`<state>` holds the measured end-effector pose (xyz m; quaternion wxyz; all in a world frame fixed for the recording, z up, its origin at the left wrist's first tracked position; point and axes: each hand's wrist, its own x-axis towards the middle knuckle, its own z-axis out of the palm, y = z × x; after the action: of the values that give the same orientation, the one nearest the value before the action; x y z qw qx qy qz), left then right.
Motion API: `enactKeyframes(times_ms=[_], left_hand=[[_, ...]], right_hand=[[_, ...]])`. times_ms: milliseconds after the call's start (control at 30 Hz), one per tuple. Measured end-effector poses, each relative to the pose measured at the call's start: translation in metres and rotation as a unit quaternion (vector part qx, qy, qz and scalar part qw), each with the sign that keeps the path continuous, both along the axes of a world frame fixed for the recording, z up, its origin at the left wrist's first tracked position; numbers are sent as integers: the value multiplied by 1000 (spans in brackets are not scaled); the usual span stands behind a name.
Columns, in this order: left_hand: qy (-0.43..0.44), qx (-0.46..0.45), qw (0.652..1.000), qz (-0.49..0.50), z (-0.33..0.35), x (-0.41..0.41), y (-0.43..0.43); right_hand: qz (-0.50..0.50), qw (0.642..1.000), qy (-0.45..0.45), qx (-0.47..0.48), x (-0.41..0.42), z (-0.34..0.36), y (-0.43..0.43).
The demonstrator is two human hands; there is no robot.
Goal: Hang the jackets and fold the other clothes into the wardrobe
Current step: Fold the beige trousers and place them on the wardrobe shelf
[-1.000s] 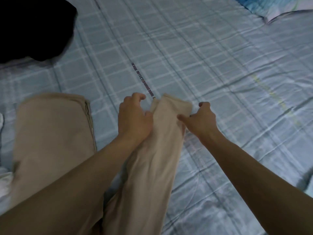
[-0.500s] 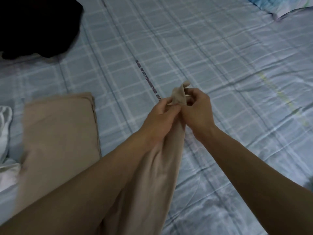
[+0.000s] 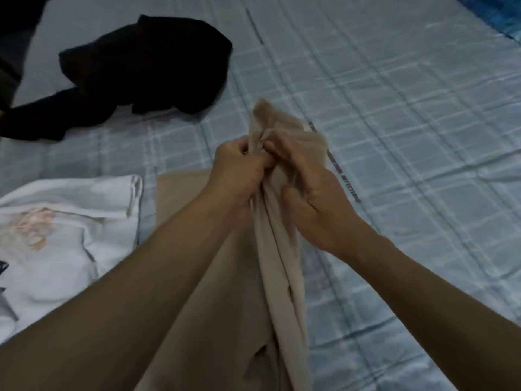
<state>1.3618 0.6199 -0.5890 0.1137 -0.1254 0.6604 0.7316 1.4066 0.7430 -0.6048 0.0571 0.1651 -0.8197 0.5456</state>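
Beige trousers (image 3: 282,277) lie on the bed, one leg flat beneath my left forearm, the other leg lifted and bunched. My left hand (image 3: 239,167) pinches the hem end of that raised leg. My right hand (image 3: 307,187) grips the same bunched fabric just to the right, fingers curled into the cloth. The two hands touch each other at the hem, which sticks up above them. The picture is blurred around the hands.
A black garment (image 3: 146,63) lies crumpled at the upper left of the bed. A white printed t-shirt (image 3: 56,235) lies at the left, beside the trousers. The blue checked bedsheet (image 3: 408,136) stretches to the right. A blue patterned pillow corner (image 3: 501,18) shows at top right.
My hands came together from the spread hem and gathered the trouser leg into a bunch. The view has swung left and down, bringing the black garment and white t-shirt into sight.
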Motion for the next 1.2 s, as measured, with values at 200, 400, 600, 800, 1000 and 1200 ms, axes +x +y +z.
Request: enactKeyframes(times_ms=[200, 400, 600, 800, 1000, 1200], left_hand=[[-86, -73, 990, 89, -21, -49, -121], [9, -573, 815, -81, -83, -16, -175], [58, -565, 799, -197, -119, 41, -179], [94, -458, 882, -56, -115, 40, -190], [18, -398, 916, 40, -116, 35, -199], [-99, -240, 961, 99, -109, 25, -196]], right_hand=[[30, 987, 7, 156, -27, -5, -81], [102, 907, -80, 400, 17, -83, -114], [48, 907, -124, 400, 44, -111, -113], [-16, 935, -147, 322, 58, -81, -135], [20, 893, -182, 412, 63, -83, -161], [-14, 931, -204, 301, 57, -88, -151]])
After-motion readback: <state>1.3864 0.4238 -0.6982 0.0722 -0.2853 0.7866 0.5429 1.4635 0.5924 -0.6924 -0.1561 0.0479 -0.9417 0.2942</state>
